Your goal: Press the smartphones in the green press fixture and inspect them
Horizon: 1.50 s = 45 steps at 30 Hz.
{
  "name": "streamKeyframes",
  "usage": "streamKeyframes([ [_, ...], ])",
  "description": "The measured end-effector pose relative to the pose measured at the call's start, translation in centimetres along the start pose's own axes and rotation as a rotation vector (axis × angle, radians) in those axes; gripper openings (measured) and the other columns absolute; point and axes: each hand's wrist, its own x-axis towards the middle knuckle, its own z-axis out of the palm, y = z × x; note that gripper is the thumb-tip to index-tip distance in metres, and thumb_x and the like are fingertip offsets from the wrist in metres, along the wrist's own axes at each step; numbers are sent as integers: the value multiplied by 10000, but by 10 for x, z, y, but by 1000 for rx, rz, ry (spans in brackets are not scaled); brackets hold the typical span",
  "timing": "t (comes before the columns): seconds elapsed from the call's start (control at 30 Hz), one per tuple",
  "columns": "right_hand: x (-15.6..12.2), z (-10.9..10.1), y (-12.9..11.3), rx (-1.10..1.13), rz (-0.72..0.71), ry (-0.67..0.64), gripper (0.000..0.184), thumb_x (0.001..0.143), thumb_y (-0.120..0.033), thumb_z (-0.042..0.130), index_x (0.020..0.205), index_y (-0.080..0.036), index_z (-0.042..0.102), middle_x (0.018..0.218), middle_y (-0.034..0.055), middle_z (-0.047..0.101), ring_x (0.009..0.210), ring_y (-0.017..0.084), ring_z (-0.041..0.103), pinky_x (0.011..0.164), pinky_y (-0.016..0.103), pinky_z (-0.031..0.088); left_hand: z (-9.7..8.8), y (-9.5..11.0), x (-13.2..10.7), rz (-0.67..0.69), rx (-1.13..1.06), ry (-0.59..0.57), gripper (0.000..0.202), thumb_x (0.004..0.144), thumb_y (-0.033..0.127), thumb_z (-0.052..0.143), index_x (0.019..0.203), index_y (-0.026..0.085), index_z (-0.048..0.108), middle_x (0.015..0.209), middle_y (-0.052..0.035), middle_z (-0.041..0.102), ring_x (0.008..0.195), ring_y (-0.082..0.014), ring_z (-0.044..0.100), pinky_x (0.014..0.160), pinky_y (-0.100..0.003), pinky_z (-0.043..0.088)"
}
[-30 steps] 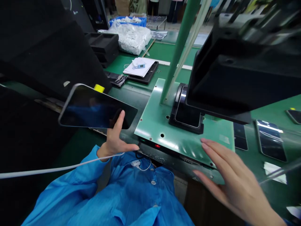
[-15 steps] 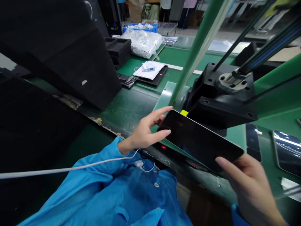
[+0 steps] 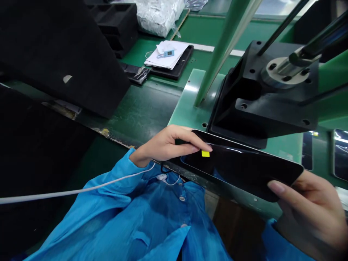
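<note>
Black glass fronts the flat device (image 3: 244, 172) that the person holds level in both hands, just above the near edge of the pale green plate (image 3: 190, 108) and just in front of and below the black press head (image 3: 261, 108). The left hand (image 3: 165, 145) is closed on the device's left end, with its fingers (image 3: 195, 139) stretched over the top edge and the forefinger tip lying just beside a small yellow tab (image 3: 205, 153) on the glass; whether the thumb presses from beneath cannot be told. The right hand (image 3: 312, 206) grips the right end, thumb (image 3: 280, 190) flat on the glass and the other fingers curled under it. A slanting green post (image 3: 220, 47) rises from the plate beside the press head, which carries a round metal fitting (image 3: 282, 70) on top. To the left, on the dark green belt (image 3: 144, 108), stands a large black foam block (image 3: 67, 54), and beyond it a black tray (image 3: 176, 69) bears white papers (image 3: 163, 56); a crumpled plastic bag (image 3: 160, 14) lies further back. Two dark screens (image 3: 341, 154) lie flat at the far right. A white cable (image 3: 67, 192) runs across the blue coat (image 3: 152, 224) toward the left wrist
</note>
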Motion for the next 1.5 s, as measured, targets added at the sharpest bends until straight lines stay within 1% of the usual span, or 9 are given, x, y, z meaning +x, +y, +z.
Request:
streamKeyframes([
  [0.17, 3, 6, -8, 194, 34, -59, 186, 835, -361, 822, 981, -275, 747, 944, 44, 679, 842, 285, 632, 714, 358, 537, 0, 3, -1, -42, 28, 0, 211, 907, 123, 620, 962, 232, 792, 946, -44, 750, 868, -164, 690, 792, -279, 547],
  [0.3, 8, 8, -11, 226, -66, -127, 141, 877, -332, 787, 831, -218, 718, 774, 23, 626, 686, 211, 572, 607, 290, 476, 0, 3, -2, -21, 102, 35, 204, 899, 145, 607, 865, 233, 788, 1241, -80, 656, 1103, -244, 638, 937, -384, 530],
  [0.5, 14, 8, -14, 265, -114, -190, 119, 906, -308, 764, 844, -215, 722, 820, 26, 651, 786, 231, 603, 703, 307, 488, 5, -4, -5, 165, 366, 109, 248, 922, 119, 565, 920, 262, 767, 1552, -16, 429, 1432, -305, 402, 1181, -528, 354],
  [0.7, 16, 6, -9, 246, -155, -224, 80, 933, -354, 744, 937, -274, 743, 856, -11, 659, 755, 185, 598, 677, 244, 501, 12, -12, -13, 437, 748, 198, 264, 893, 85, 604, 1021, 274, 737, 1620, -11, 315, 1470, -330, 330, 1161, -583, 346],
  [0.9, 12, 10, -12, 223, -213, -184, 259, 927, -268, 732, 1173, -347, 720, 1145, -29, 673, 1022, 158, 629, 850, 161, 507, 12, -12, -18, 412, 653, 131, 330, 857, -9, 588, 1060, 212, 727, 1571, -85, 400, 1405, -311, 452, 1137, -485, 429],
  [1.03, 10, 13, -14, 240, -198, -134, 573, 904, -225, 747, 1416, -390, 549, 1133, -38, 659, 841, 95, 632, 749, 96, 502, 16, -9, -18, 358, 572, 133, 346, 862, -25, 585, 1087, 198, 724, 1522, -110, 467, 1300, -238, 570, 1030, -325, 516],
  [1.17, 9, 14, -14, 289, -201, -213, 542, 930, -162, 697, 1397, -393, 548, 936, -54, 667, 790, 80, 630, 722, 75, 497, 24, -7, -15, 322, 462, 149, 313, 879, 1, 571, 1073, 197, 721, 1473, -113, 515, 1267, -241, 582, 972, -329, 529],
  [1.33, 10, 9, -12, 205, -269, -276, 527, 910, -101, 691, 1345, -379, 587, 1057, -46, 656, 856, 79, 647, 748, 66, 500, 35, -6, -10, 368, 386, 283, 251, 878, 22, 499, 910, 178, 693, 1272, -94, 619, 1148, -213, 603, 920, -342, 530],
  [1.5, 9, 5, -12, 120, -325, -268, 495, 890, -106, 706, 1301, -362, 604, 1119, -26, 613, 782, 90, 613, 691, 96, 504, 36, -5, -8, 400, 306, 255, 240, 859, 57, 497, 729, 188, 650, 1182, -70, 661, 1042, -215, 637, 879, -361, 550],
])
